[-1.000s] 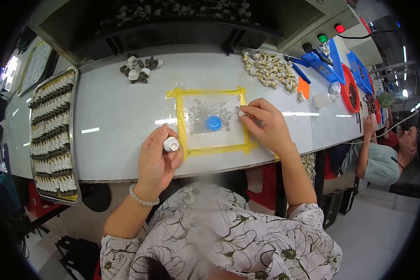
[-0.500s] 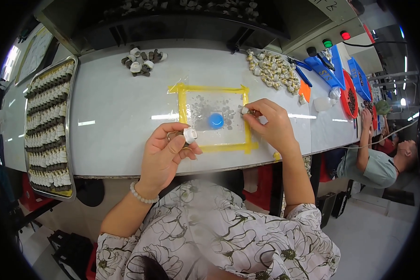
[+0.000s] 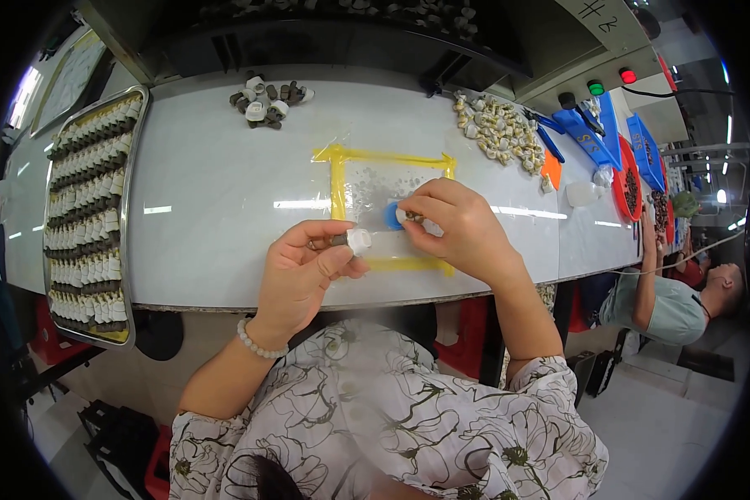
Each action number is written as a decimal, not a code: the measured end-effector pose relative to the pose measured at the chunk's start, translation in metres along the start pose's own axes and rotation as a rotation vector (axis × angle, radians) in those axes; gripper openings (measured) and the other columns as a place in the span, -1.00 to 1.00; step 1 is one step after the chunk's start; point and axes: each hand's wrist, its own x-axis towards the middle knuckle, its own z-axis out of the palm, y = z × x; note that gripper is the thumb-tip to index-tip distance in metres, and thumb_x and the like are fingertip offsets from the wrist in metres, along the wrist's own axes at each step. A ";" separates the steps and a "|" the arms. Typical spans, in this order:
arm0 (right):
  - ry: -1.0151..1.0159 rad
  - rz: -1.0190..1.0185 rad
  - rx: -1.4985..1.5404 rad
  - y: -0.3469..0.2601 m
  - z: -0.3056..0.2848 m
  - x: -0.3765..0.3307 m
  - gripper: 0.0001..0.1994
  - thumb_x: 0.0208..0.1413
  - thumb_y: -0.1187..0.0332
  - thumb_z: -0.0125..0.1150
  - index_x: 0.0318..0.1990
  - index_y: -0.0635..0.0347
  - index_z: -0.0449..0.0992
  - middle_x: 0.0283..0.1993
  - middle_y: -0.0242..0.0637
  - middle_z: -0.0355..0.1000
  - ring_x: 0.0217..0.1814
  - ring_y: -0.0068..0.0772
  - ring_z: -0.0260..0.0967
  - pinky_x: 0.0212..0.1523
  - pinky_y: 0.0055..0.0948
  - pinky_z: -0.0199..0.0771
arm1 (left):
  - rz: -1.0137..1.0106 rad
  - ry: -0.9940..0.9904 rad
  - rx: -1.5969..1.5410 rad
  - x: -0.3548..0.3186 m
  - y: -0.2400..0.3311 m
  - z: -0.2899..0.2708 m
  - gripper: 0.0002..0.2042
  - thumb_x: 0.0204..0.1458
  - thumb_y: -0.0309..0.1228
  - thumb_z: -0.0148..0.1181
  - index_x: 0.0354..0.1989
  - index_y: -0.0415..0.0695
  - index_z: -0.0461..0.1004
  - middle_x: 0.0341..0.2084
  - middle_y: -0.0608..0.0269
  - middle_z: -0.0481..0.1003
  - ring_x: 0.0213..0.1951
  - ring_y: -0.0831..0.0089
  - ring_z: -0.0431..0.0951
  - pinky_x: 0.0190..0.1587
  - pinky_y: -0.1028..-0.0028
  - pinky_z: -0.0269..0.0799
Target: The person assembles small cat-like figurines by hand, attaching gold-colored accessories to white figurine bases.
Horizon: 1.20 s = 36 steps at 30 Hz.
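Note:
Between the fingers of my left hand (image 3: 302, 262) is a small part with a white cap and dark body (image 3: 357, 242), its white end turned to the right. My right hand (image 3: 462, 225) pinches a small white and brass-coloured piece (image 3: 410, 217) in its fingertips. That piece is over a small round blue dish (image 3: 392, 215), which the right fingers partly cover. The dish sits inside a yellow-taped square (image 3: 338, 187) on the white table, where wet grey spots show. The two held parts are apart from each other.
On the left, a metal tray (image 3: 138, 167) holds rows of white-and-dark parts. A small cluster of such parts (image 3: 267, 102) lies at the back, and a pile of white-and-brass pieces (image 3: 496, 129) at back right. Beyond are blue-handled pliers (image 3: 550, 137), blue bins (image 3: 590, 137) and a co-worker (image 3: 675, 304).
My right hand has moved left and nearer, bringing its piece from the square's right side to the blue dish. My left hand still holds its part, shifted slightly right.

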 end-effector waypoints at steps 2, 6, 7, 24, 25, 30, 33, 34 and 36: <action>-0.013 -0.045 -0.078 -0.002 0.000 0.002 -0.81 -0.23 0.56 0.27 -0.34 0.25 0.55 -0.40 -0.26 0.43 -0.41 -0.29 0.40 -0.41 -0.44 0.46 | 0.004 0.003 -0.001 0.000 0.000 0.001 -0.74 0.05 -0.62 0.09 -0.05 -0.32 0.38 -0.35 0.15 0.49 -0.32 0.42 0.56 -0.21 0.46 0.51; -0.021 -0.061 -0.118 -0.006 -0.001 0.005 -0.80 -0.25 0.56 0.27 -0.36 0.26 0.56 -0.41 -0.26 0.43 -0.42 -0.28 0.40 -0.41 -0.44 0.45 | 0.004 -0.001 -0.017 0.000 0.000 0.002 -0.73 0.04 -0.62 0.13 -0.06 -0.32 0.38 -0.35 0.15 0.49 -0.33 0.42 0.56 -0.21 0.47 0.53; -0.024 -0.060 -0.116 -0.006 -0.001 0.006 -0.82 -0.24 0.56 0.28 -0.36 0.26 0.56 -0.42 -0.25 0.43 -0.42 -0.29 0.40 -0.41 -0.44 0.45 | 0.004 0.000 -0.018 0.000 0.000 0.001 -0.73 0.04 -0.62 0.13 -0.06 -0.32 0.38 -0.35 0.15 0.49 -0.33 0.42 0.56 -0.21 0.47 0.53; 0.099 0.200 0.666 -0.019 0.010 -0.009 -0.75 -0.16 0.55 0.29 -0.23 0.27 0.55 -0.33 -0.25 0.48 -0.37 -0.44 0.41 -0.28 -0.49 0.42 | 0.045 0.006 0.077 -0.001 -0.004 0.004 -0.77 0.03 -0.64 0.13 -0.12 -0.36 0.41 -0.34 0.07 0.53 -0.32 0.36 0.59 -0.22 0.48 0.55; 0.076 0.193 0.686 -0.022 0.009 -0.009 -0.76 -0.14 0.57 0.27 -0.22 0.33 0.54 -0.32 -0.24 0.46 -0.34 -0.46 0.39 -0.28 -0.52 0.39 | 0.045 0.007 0.081 -0.001 -0.004 0.005 -0.77 0.03 -0.64 0.13 -0.12 -0.36 0.41 -0.34 0.07 0.53 -0.32 0.36 0.59 -0.22 0.48 0.55; 0.038 0.164 0.613 -0.029 0.009 -0.005 -0.76 -0.12 0.57 0.29 -0.21 0.34 0.55 -0.34 -0.24 0.46 -0.34 -0.48 0.38 -0.31 -0.56 0.37 | 0.043 0.024 0.097 -0.003 -0.004 0.003 -0.78 0.04 -0.63 0.11 -0.12 -0.37 0.43 -0.31 0.06 0.53 -0.32 0.35 0.59 -0.22 0.48 0.55; 0.067 0.088 0.552 -0.028 0.010 -0.008 -0.76 -0.12 0.54 0.32 -0.22 0.29 0.58 -0.35 -0.25 0.49 -0.35 -0.48 0.39 -0.33 -0.56 0.36 | 0.074 0.027 0.126 -0.004 -0.005 0.005 -0.79 0.05 -0.62 0.11 -0.13 -0.37 0.44 -0.30 0.06 0.53 -0.32 0.36 0.59 -0.22 0.48 0.55; 0.061 0.096 0.547 -0.029 0.010 -0.008 -0.76 -0.12 0.53 0.32 -0.21 0.28 0.58 -0.34 -0.25 0.49 -0.34 -0.48 0.40 -0.33 -0.57 0.36 | 0.071 0.026 0.127 -0.004 -0.005 0.005 -0.79 0.05 -0.62 0.11 -0.13 -0.37 0.44 -0.30 0.06 0.53 -0.32 0.36 0.59 -0.22 0.48 0.55; 0.057 0.103 0.540 -0.029 0.009 -0.008 -0.76 -0.12 0.53 0.32 -0.21 0.27 0.59 -0.34 -0.25 0.50 -0.33 -0.48 0.40 -0.34 -0.57 0.36 | 0.071 0.032 0.160 -0.005 -0.006 0.005 -0.80 0.05 -0.62 0.11 -0.14 -0.37 0.45 -0.30 0.06 0.53 -0.33 0.36 0.59 -0.22 0.49 0.55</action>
